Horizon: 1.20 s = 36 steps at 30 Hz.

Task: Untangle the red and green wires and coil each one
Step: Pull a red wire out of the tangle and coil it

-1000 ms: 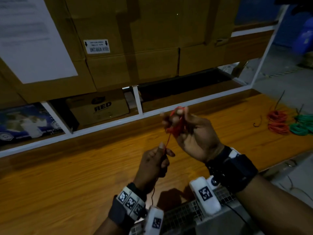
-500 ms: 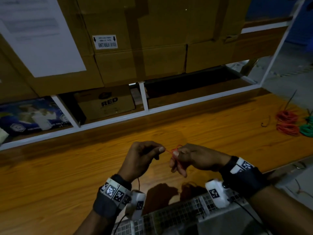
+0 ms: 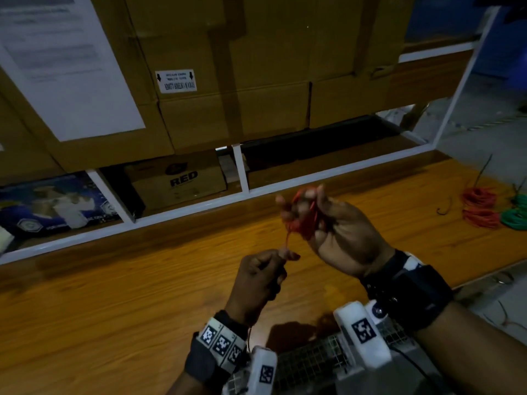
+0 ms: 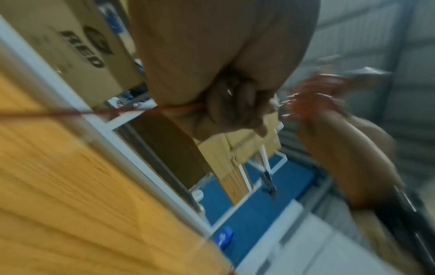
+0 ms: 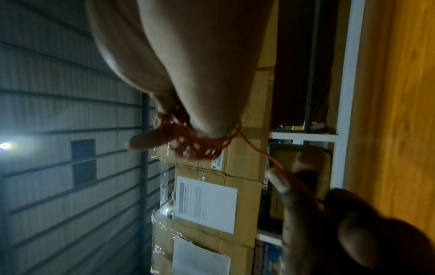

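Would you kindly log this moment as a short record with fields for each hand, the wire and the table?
left hand: pinches the thin red wire below the coil
right hand: raised, red wire loops wound round its fingers
wire state: one strand runs between both hands
wooden table: finished red coils and green coils at far right

Red wire point(image 3: 303, 215) looped in a raised bundle; green coil point(image 3: 514, 216) on tabletop
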Each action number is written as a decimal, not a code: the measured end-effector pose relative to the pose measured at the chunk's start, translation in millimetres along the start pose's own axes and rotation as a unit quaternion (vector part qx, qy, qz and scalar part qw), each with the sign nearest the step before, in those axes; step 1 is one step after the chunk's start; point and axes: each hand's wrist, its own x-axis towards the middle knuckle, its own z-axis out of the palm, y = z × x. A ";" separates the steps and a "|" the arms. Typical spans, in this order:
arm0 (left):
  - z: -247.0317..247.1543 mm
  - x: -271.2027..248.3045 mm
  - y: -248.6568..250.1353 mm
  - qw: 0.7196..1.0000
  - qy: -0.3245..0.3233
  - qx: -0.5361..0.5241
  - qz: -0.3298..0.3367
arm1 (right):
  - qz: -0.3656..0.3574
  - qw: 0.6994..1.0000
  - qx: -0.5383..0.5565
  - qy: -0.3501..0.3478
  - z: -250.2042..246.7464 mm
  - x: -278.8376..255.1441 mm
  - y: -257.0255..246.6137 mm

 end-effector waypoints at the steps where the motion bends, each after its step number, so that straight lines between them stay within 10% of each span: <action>1: 3.6 -1.9 -1.5 1.000 -0.005 0.025 0.004 | -0.042 0.998 -0.017 0.035 -3.5 5.9 -3.2; 3: 7.1 -5.6 -3.0 0.995 -0.029 0.093 0.018 | -0.125 0.964 -0.204 0.113 -16.0 17.1 -4.4; 5: 3.2 -8.7 -2.4 0.985 -0.055 0.163 0.024 | -0.179 0.805 -0.532 0.193 -31.5 24.5 -4.2; 7: -7.2 -10.2 2.1 0.975 -0.055 0.213 0.035 | -0.127 0.649 -0.724 0.195 -45.9 25.7 -9.6; 9: -21.5 -9.1 8.8 0.966 -0.022 0.251 0.054 | 0.010 0.603 -0.785 0.144 -55.1 19.8 -12.0; 13: -51.5 -1.4 17.2 0.943 0.017 0.323 0.078 | 0.212 0.613 -0.760 -0.027 -65.0 4.1 10.1; 18: -69.0 5.9 20.3 0.956 0.053 0.274 0.085 | 0.272 0.796 -0.525 -0.133 -71.2 0.5 28.7; 24: -57.8 18.6 19.8 0.977 0.084 0.183 0.067 | 0.274 0.865 -0.329 -0.262 -37.6 -3.3 30.6; 27: -40.7 18.7 12.8 0.995 0.043 0.087 0.022 | 0.173 0.909 -0.288 -0.246 -11.2 6.6 22.6; 31: -20.8 9.4 8.8 0.998 0.043 0.033 -0.018 | 0.015 0.986 -0.166 -0.024 15.7 26.8 8.8; 34: -14.1 -4.3 2.0 0.996 0.034 0.079 -0.015 | -0.113 0.954 -0.262 0.093 13.3 37.7 -2.9; 36: -11.7 -15.7 1.4 0.993 0.015 0.118 -0.002 | -0.146 0.816 -0.547 0.118 0.8 37.4 -6.2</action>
